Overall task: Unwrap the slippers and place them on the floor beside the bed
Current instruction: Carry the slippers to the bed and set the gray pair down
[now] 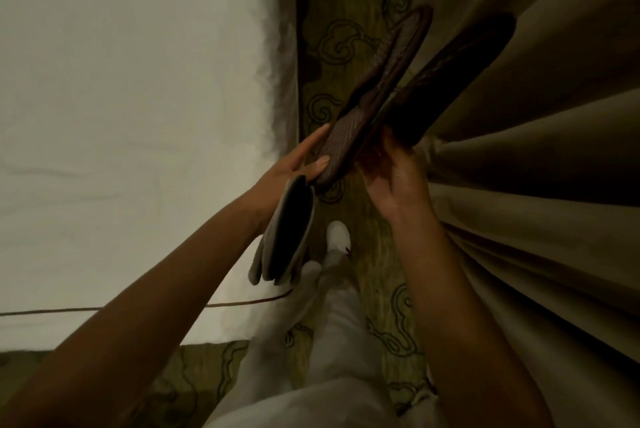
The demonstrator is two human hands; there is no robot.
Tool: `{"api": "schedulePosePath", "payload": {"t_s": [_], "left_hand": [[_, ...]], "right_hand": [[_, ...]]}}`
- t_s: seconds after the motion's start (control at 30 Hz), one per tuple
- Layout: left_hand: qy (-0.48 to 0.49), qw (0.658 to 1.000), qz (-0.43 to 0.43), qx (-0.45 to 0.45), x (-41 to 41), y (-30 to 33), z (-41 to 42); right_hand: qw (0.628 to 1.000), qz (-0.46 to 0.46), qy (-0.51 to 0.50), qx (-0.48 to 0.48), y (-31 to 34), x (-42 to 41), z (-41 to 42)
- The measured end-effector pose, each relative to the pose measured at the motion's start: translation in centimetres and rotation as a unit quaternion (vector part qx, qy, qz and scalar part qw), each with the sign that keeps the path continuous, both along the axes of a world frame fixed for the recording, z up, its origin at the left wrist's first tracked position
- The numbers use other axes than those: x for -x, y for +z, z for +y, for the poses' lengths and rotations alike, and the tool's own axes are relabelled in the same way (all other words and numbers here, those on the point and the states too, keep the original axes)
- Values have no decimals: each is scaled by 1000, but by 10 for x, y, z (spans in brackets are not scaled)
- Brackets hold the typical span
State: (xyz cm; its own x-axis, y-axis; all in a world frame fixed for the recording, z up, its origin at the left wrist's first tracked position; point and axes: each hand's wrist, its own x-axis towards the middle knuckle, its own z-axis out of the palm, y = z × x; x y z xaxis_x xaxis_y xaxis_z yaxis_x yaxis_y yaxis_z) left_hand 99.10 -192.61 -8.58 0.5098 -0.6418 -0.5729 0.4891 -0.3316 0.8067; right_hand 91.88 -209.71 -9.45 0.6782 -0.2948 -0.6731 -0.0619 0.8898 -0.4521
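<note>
Already both dark brown slippers are up in the air between the white bed (138, 116) on the left and the beige curtain (536, 150) on the right, above the strip of patterned carpet (332, 46). The left hand (294, 168) pinches the near end of the left slipper (377, 91), thumb on the woven sole, and a grey pouch (287, 237) with a dark lining hangs down from the same hand; how it is gripped I cannot tell. The right hand (394, 171) closes around the near end of the right slipper (457, 74), whose far end lies over the curtain folds as seen from here.

The likeliest slip, I judge, comes from the left hand's double load: loosening to set a slipper down could drop the pouch with it. The right slipper may brush the curtain and twist on the way down. The person's white-shod foot (337, 233) stands on the narrow carpet strip, leaving little room to place the pair.
</note>
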Motion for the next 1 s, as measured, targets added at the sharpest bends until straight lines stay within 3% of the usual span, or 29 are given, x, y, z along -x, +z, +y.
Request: {"api": "schedulePosePath", "payload": {"t_s": [0.1, 0.27, 0.6, 0.77, 0.9, 1.0], "left_hand": [[42, 999, 8, 8, -4, 4, 9], [74, 997, -28, 13, -8, 1, 4], [83, 995, -43, -16, 5, -15, -14], [204, 974, 93, 28, 20, -17, -41], [234, 969, 68, 51, 40, -23, -59], [265, 958, 94, 52, 37, -24, -59]], "right_hand": [[1000, -9, -20, -18, 3, 11, -17], [996, 46, 79, -19, 4, 19, -46], [990, 125, 31, -50, -37, 17, -38], [994, 100, -16, -41, -40, -1, -30], [996, 83, 34, -1, -33, -10, -21], [996, 73, 52, -7, -33, -11, -26]]}}
